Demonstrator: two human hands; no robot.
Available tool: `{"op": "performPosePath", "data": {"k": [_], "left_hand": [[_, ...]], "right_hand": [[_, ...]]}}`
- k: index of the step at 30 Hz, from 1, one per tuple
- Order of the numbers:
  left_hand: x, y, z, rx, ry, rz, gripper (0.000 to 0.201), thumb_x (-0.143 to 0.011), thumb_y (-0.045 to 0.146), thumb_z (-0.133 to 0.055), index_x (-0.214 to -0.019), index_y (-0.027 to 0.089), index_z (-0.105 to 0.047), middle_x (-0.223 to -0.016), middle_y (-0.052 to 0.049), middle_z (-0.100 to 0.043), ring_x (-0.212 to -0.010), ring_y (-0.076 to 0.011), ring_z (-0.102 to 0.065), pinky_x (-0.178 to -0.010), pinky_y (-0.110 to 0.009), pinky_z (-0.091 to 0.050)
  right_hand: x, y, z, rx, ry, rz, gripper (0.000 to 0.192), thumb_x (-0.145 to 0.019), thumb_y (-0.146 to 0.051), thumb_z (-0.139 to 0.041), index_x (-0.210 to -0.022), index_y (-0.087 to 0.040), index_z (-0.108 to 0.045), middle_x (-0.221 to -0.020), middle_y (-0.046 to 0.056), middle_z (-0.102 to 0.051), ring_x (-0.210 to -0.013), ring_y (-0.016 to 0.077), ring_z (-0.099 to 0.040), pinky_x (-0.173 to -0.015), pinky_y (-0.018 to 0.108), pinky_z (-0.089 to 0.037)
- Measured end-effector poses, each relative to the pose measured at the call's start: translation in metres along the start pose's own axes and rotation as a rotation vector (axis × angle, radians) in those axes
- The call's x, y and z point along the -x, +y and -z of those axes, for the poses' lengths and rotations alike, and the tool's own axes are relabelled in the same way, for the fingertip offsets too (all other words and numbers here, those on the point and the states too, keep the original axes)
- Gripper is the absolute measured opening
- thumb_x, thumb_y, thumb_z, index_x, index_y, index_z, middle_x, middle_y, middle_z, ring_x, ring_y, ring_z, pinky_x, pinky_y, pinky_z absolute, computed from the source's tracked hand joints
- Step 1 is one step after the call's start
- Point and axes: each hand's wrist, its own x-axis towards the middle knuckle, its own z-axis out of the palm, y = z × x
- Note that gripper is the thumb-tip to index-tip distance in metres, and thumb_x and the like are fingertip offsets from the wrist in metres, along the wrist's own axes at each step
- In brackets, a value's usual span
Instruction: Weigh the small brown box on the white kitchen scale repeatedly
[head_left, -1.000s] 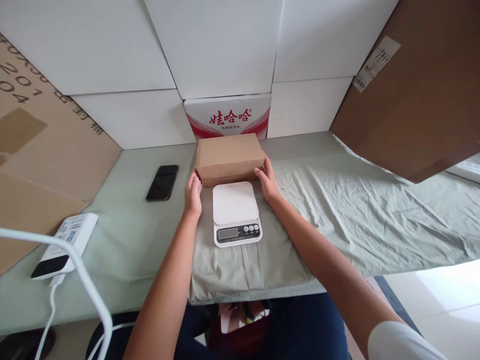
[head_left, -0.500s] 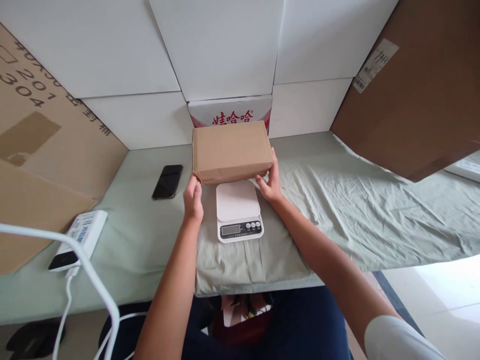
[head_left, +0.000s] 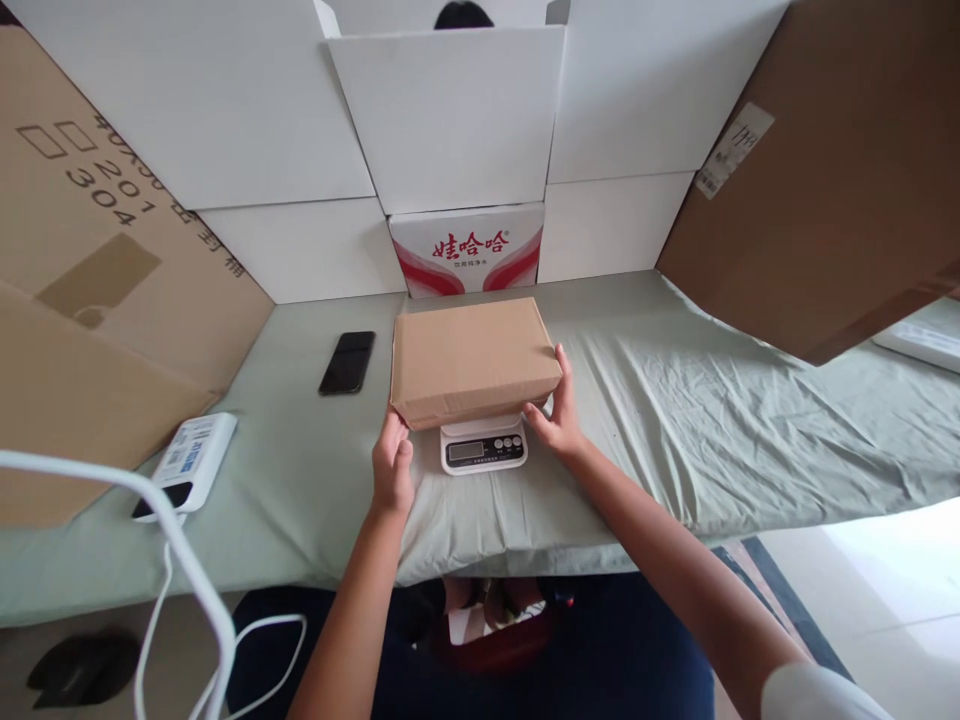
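Brown cardboard box [head_left: 474,358] sits over the platform of a white digital kitchen scale [head_left: 484,446], hiding all but the display and buttons; whether it already rests fully on the platform cannot be told. The left hand [head_left: 392,468] grips the near left corner with curled fingers, and the right hand [head_left: 556,412] cups the near right corner. The step in hand looks like weighing: both hands must let go cleanly so the box stands alone. A black phone [head_left: 346,362] lies on the green-grey cloth [head_left: 675,420] to the left.
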Motion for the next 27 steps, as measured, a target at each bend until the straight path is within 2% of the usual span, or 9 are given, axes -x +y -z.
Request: {"op": "performPosePath", "data": {"k": [5, 9, 13, 21, 27], "left_hand": [[-0.003, -0.003, 0.002, 0.001, 0.028, 0.019, 0.082, -0.090, 0.071, -0.056, -0.155, 0.022, -0.051, -0.153, -0.017, -0.059, -0.148, -0.0356, -0.051, -0.123, -0.047, -0.040], [-0.006, -0.006, 0.001, 0.023, 0.028, 0.016, 0.082, -0.089, 0.071, -0.057, -0.155, 0.021, -0.051, -0.153, -0.018, -0.059, -0.147, -0.0360, -0.052, -0.122, -0.047, -0.041], [-0.008, -0.007, 0.001, 0.041, 0.039, -0.013, 0.081, -0.089, 0.070, -0.057, -0.154, 0.022, -0.051, -0.156, -0.017, -0.056, -0.152, -0.0363, -0.046, -0.123, -0.048, -0.040], [-0.011, -0.011, -0.001, 0.029, 0.044, -0.018, 0.083, -0.087, 0.072, -0.059, -0.152, 0.020, -0.053, -0.152, -0.019, -0.059, -0.149, -0.0369, -0.050, -0.120, -0.047, -0.042], [-0.011, -0.015, -0.001, 0.018, 0.078, -0.046, 0.082, -0.088, 0.071, -0.060, -0.149, 0.017, -0.056, -0.146, -0.020, -0.062, -0.141, -0.0368, -0.057, -0.116, -0.047, -0.046]], "right_hand": [[-0.014, 0.012, -0.008, -0.026, 0.020, 0.003, 0.092, -0.090, -0.068, -0.058, -0.164, -0.033, -0.017, -0.157, 0.012, -0.035, -0.148, 0.0407, -0.037, -0.127, 0.067, -0.029], [-0.015, 0.010, -0.007, 0.002, 0.045, 0.047, 0.083, -0.092, -0.065, -0.056, -0.162, -0.034, -0.024, -0.152, 0.012, -0.039, -0.144, 0.0392, -0.041, -0.125, 0.066, -0.031], [-0.014, 0.008, -0.005, 0.049, 0.051, 0.070, 0.079, -0.092, -0.065, -0.054, -0.160, -0.035, -0.028, -0.144, 0.011, -0.045, -0.138, 0.0386, -0.043, -0.122, 0.068, -0.034], [-0.015, 0.005, -0.005, 0.021, 0.035, 0.054, 0.079, -0.094, -0.064, -0.052, -0.163, -0.039, -0.021, -0.149, 0.011, -0.039, -0.139, 0.0382, -0.042, -0.123, 0.069, -0.032], [-0.017, 0.002, -0.004, 0.068, 0.042, 0.075, 0.084, -0.094, -0.069, -0.049, -0.164, -0.035, -0.019, -0.154, 0.013, -0.034, -0.149, 0.0387, -0.036, -0.124, 0.069, -0.032]]}}
